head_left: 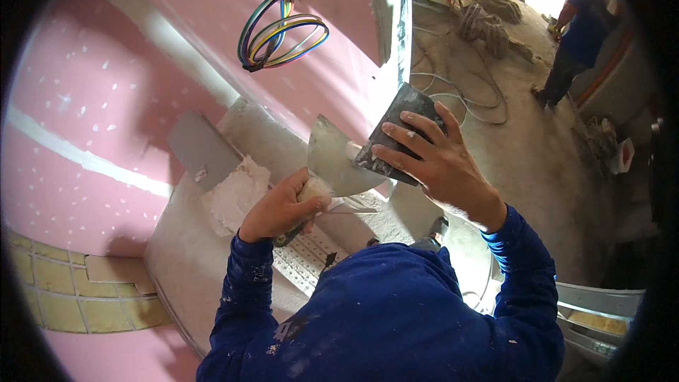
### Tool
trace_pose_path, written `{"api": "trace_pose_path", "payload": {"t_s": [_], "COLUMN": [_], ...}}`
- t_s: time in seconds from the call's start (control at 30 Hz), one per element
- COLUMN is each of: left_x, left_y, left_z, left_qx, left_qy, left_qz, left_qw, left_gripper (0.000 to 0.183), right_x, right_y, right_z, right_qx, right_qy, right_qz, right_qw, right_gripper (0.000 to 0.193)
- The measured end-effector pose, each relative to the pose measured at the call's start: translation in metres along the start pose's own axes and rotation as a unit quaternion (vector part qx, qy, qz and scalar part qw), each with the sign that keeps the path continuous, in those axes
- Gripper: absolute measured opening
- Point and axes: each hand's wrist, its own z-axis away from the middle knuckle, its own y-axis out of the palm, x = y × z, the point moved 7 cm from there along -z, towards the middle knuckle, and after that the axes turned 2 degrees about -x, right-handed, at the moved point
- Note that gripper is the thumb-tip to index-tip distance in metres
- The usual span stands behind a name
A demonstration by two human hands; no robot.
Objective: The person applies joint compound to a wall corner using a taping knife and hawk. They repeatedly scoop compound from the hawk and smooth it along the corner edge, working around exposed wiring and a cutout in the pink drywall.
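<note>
My left hand [286, 205] is closed around the handle of a broad putty knife [336, 159], whose wide, fan-shaped metal blade points up and to the right. In my right hand [445, 155] is a dark rectangular block [409, 131] with whitish smears, the fingers laid across its upper face. The block's lower left edge is close to the blade; whether they touch I cannot tell. Left of my left hand, a mound of pale plaster [237, 194] lies beside a grey flat board [205, 148].
Pink plasterboard walls [92, 85] with white filled spots rise at the left and ahead. Coiled coloured wires [279, 39] hang from an opening. A perforated white step [304, 262] lies below my left hand. Cables [488, 99] cross the floor; a person [583, 35] stands far right.
</note>
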Motion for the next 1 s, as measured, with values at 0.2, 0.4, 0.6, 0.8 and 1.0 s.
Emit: {"api": "trace_pose_path", "payload": {"t_s": [0.2,0.4,0.6,0.8,1.0], "left_x": [-0.015,-0.011,0.017,0.046,0.088], "left_y": [0.009,-0.030,-0.027,-0.021,-0.020], "left_z": [0.001,0.034,0.045,0.062,0.076], "left_qx": [-0.021,-0.163,-0.157,-0.170,-0.191], "left_qy": [0.049,0.097,0.057,0.021,-0.022], "left_qz": [-0.003,0.168,0.140,0.172,0.222], "left_qw": [0.999,0.967,0.976,0.970,0.956], "left_gripper": [0.033,0.038,0.050,0.037,0.033], "right_x": [0.003,-0.066,-0.101,-0.100,-0.104], "right_y": [0.007,-0.004,-0.030,-0.007,0.020], "right_z": [0.007,0.012,-0.041,-0.077,-0.075], "right_qx": [0.027,-0.011,-0.291,-0.320,-0.344], "right_qy": [-0.047,0.147,0.078,0.104,0.109], "right_qz": [0.002,-0.181,-0.135,-0.009,-0.005], "right_qw": [0.999,0.972,0.944,0.942,0.933], "right_gripper": [0.052,0.041,0.050,0.061,0.070]}}
